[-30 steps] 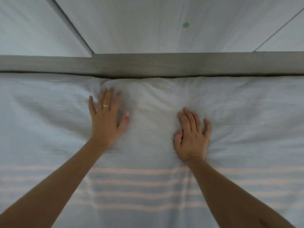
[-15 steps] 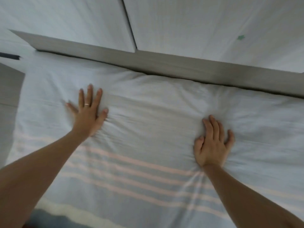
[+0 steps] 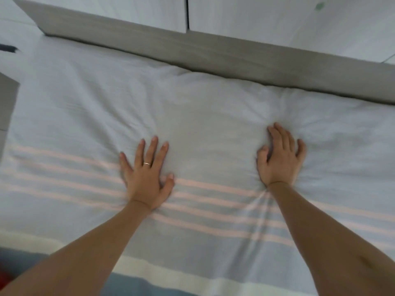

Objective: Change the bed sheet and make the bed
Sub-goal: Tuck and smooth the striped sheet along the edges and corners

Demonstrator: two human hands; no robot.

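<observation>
The sheet [image 3: 192,107] covers the bed up to the wooden rail [image 3: 213,52], mostly flat, with creases fanning out near each wrist. In the last second the left hand [image 3: 147,180] has slid back from near the rail onto the pink stripes [image 3: 64,159], a smoothing stroke that suggests the bed is nearly made. It lies palm down, fingers spread. The right hand [image 3: 280,161] has stayed planted, fingers close together and pressing into the cloth. Neither hand grips anything. A ring [image 3: 146,163] shows on the left.
</observation>
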